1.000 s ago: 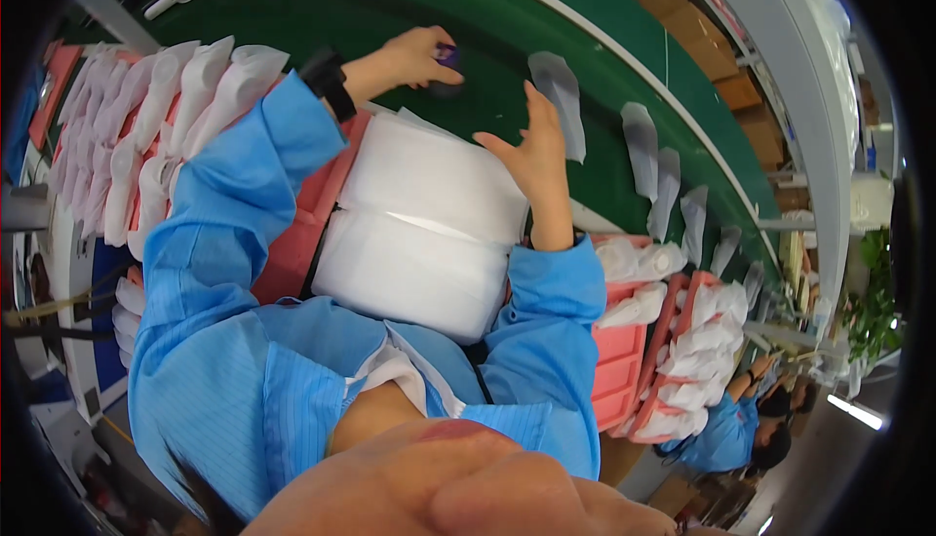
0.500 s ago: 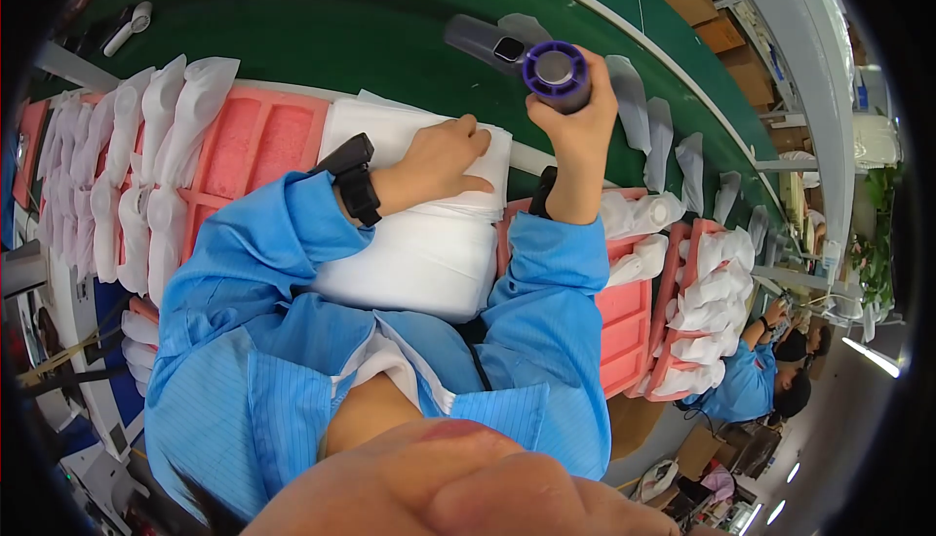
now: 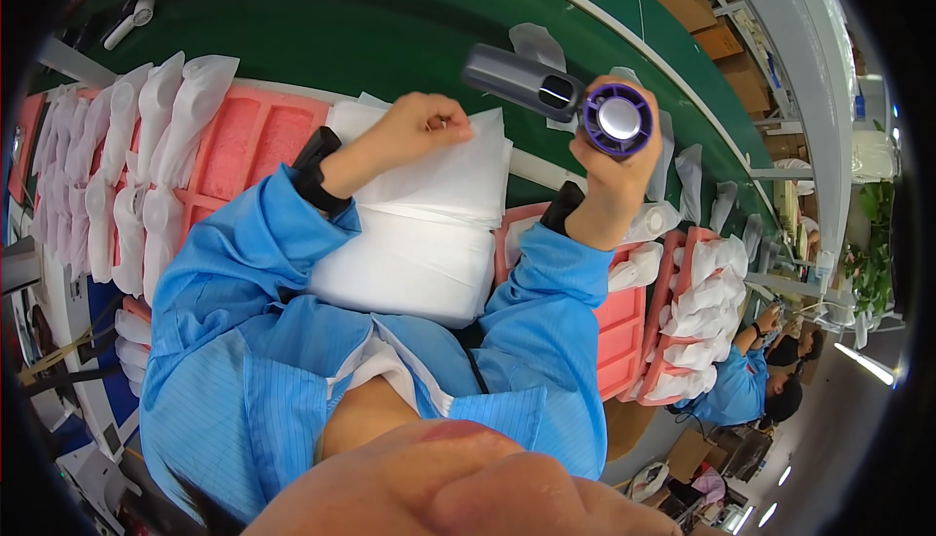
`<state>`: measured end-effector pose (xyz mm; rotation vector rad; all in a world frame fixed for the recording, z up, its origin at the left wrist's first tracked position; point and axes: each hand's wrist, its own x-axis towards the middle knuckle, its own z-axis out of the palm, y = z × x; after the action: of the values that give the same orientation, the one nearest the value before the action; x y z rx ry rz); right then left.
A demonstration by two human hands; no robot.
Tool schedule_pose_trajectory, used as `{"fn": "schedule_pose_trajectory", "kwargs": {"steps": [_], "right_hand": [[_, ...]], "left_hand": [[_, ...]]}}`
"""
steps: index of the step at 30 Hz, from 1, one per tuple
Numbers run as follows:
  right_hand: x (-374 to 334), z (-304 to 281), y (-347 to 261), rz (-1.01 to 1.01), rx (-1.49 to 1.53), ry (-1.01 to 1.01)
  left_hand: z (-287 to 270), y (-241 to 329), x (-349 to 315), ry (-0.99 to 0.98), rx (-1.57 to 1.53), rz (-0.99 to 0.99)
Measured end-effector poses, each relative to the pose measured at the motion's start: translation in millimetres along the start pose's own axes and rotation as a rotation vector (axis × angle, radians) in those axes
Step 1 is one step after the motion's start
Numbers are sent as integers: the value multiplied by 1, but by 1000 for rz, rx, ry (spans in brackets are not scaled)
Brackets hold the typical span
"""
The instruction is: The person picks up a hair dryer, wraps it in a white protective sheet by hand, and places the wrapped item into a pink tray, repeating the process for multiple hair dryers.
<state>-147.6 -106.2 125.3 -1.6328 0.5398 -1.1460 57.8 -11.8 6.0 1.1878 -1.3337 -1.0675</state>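
Fan: a small grey handheld fan (image 3: pixel 556 92) with a purple round head is held up over the green belt (image 3: pixel 322 19), above the right side of the bag stack.
Right hand: the right hand (image 3: pixel 609 180) is wrapped around the fan's lower part, fingers pressed together on it.
Left hand: the left hand (image 3: pixel 414 126) is laid on the stack of white bags (image 3: pixel 429 214), fingertips pinching the top sheet near its far edge.
Step in hand: judged to be the picking up of one bag while the fan is kept ready.
Next move: a single sheet would need to be separated and its mouth opened.
Surroundings: pink trays (image 3: pixel 249 146) filled with bagged white pieces (image 3: pixel 156 117) are seen on both sides; a co-worker (image 3: pixel 746 380) in blue is seated further right.
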Motion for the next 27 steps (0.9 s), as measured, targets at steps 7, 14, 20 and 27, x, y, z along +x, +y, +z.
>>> {"fn": "schedule_pose_trajectory", "kwargs": {"steps": [7, 14, 20, 27], "right_hand": [[-1, -16, -7, -26, -10, -42], [-1, -9, -3, 3, -50, -176], [-2, 22, -1, 74, -82, -260], [-7, 57, 16, -121, -304, -222]], "left_hand": [[-21, 34, -5, -5, -199, 35], [-35, 68, -13, 104, -167, -97], [-26, 77, -19, 271, -324, 32], [-21, 78, -20, 268, -653, -15]]}}
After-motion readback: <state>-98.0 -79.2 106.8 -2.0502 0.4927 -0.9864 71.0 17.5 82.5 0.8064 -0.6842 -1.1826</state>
